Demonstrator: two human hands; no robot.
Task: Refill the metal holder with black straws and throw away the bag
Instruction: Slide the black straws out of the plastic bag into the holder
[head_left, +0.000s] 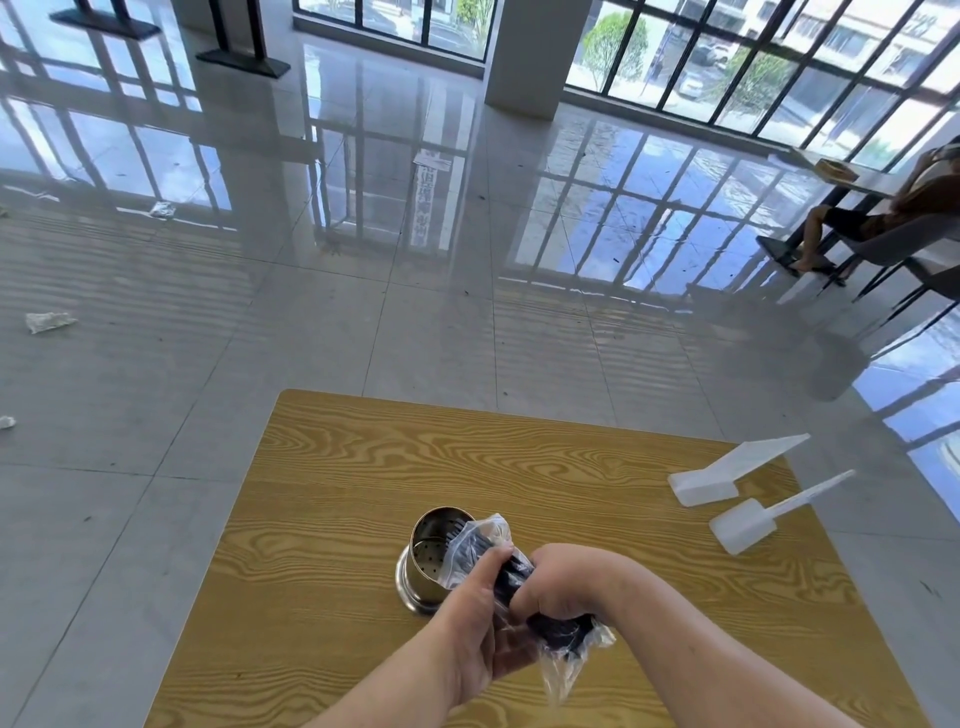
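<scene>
A perforated metal holder (431, 558) stands upright on the wooden table (363, 483). A clear plastic bag (566, 660) with a bundle of black straws (511, 569) inside is tilted, its open end resting at the holder's rim. My left hand (480, 618) grips the bag and bundle from below. My right hand (558, 582) is closed around the middle of the bundle. A few dark straw ends show just inside the holder's mouth.
Two white plastic scoop-like pieces (727, 473) (763, 519) lie at the table's right edge. Crumpled scraps (49, 321) lie on the glossy tiled floor at left. A seated person (883, 208) is by a table at far right.
</scene>
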